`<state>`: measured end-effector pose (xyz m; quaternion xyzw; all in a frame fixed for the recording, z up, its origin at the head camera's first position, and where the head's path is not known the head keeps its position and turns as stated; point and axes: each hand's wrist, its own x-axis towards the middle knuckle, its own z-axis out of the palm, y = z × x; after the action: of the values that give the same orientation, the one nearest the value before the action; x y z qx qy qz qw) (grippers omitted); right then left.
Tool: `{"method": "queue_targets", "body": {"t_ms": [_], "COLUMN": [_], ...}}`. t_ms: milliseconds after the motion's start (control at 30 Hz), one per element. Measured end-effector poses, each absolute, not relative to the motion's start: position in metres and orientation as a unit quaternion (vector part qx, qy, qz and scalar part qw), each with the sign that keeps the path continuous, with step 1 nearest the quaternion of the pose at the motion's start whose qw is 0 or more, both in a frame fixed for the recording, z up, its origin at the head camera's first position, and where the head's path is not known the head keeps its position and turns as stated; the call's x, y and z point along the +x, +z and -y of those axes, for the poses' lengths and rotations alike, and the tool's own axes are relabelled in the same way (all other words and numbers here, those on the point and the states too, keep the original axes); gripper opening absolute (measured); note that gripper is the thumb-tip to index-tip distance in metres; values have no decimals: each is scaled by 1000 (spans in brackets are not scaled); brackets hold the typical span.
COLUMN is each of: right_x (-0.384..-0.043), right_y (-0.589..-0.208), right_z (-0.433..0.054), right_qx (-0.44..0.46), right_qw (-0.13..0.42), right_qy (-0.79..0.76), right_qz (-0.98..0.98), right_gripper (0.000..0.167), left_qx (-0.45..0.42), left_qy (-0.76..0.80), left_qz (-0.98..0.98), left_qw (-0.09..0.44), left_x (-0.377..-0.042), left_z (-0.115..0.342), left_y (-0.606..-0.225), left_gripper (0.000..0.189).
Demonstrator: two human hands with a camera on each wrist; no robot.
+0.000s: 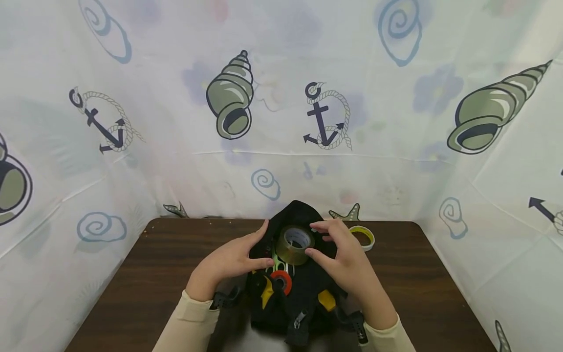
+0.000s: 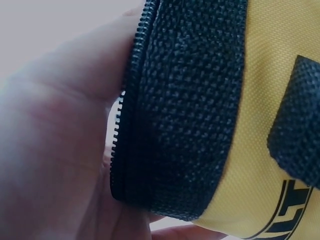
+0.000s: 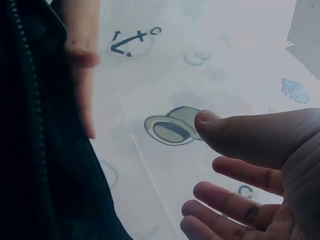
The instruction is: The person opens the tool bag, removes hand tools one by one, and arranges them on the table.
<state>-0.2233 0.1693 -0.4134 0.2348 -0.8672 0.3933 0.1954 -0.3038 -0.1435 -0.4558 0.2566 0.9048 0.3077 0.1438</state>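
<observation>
A black and yellow zippered tool bag (image 1: 290, 212) sits open on the table in the head view. A wide roll of brown packing tape (image 1: 288, 254) lies in its mouth, above a red tape roll (image 1: 287, 282) and green-handled scissors (image 1: 279, 267). My left hand (image 1: 226, 259) rests along the bag's left side, fingers extended and thumb towards the scissors; in the left wrist view the zip edge (image 2: 132, 100) lies against it. Over the bag's right side is my right hand (image 1: 345, 259), thumb close to the packing tape. The right wrist view shows its fingers (image 3: 240, 172) apart, holding nothing.
A yellow and white tape roll (image 1: 369, 239) lies on the brown table (image 1: 422, 288) behind my right hand. A black and yellow item (image 1: 267, 293) sits at the bag's left. Patterned cloth (image 1: 281, 88) surrounds the back and sides of the table.
</observation>
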Motion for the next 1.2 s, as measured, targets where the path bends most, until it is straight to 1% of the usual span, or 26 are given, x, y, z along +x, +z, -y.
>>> {"method": "queue_targets", "body": {"t_ms": [167, 367, 633, 867, 1000, 1200], "right_x": [-226, -233, -243, -254, -260, -271], "right_y": [-412, -411, -409, -409, -409, -401], "right_z": [-165, -159, -150, -142, -137, -130], "right_qx": [223, 208, 186, 149, 126, 101], "right_qw": [173, 125, 68, 25, -6, -38], "right_qy": [398, 431, 443, 468, 461, 436], "right_qz": [873, 869, 874, 871, 879, 894], "right_gripper": [56, 54, 57, 56, 57, 59], "left_qx": [252, 248, 250, 254, 258, 256], "left_qy": [310, 313, 311, 319, 319, 319], "left_qz": [-905, -904, -905, -901, -900, -900], "left_qw": [144, 153, 148, 147, 149, 148], "left_x": [-305, -304, -304, -306, -306, -306], "left_z": [143, 143, 145, 147, 148, 148], "left_y": [-456, -458, -457, -456, -458, -458], "left_gripper": [110, 112, 111, 112, 112, 112]}}
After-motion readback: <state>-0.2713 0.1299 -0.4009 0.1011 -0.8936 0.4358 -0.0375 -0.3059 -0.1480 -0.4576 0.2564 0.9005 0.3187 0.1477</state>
